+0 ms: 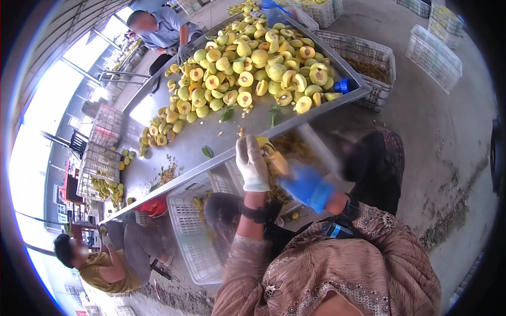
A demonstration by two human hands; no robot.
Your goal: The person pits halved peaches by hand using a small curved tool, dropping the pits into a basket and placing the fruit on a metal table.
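Note:
My left hand [252, 164], in a white glove, is at the near edge of a metal table [189, 138], its fingers closed around a yellow piece of fruit [262, 141]. Beside it my right hand [306, 185], in a blue glove and blurred, grips a tool with a tan handle [279, 162]; the tool's tip meets the fruit and its exact kind is unclear. Beyond both hands a large heap of halved yellow-green fruit [245, 67] covers the back of the table, many cut faces up. Small pits and green leaves [207, 151] lie on the metal.
Under the table edge stand a white plastic crate [197, 237] and a container of yellow-brown scraps [292, 146]. One co-worker [166, 31] sits across the table, another [110, 264] at the left. A crate [379, 55] stands beyond the right corner, near a blue cap [342, 85].

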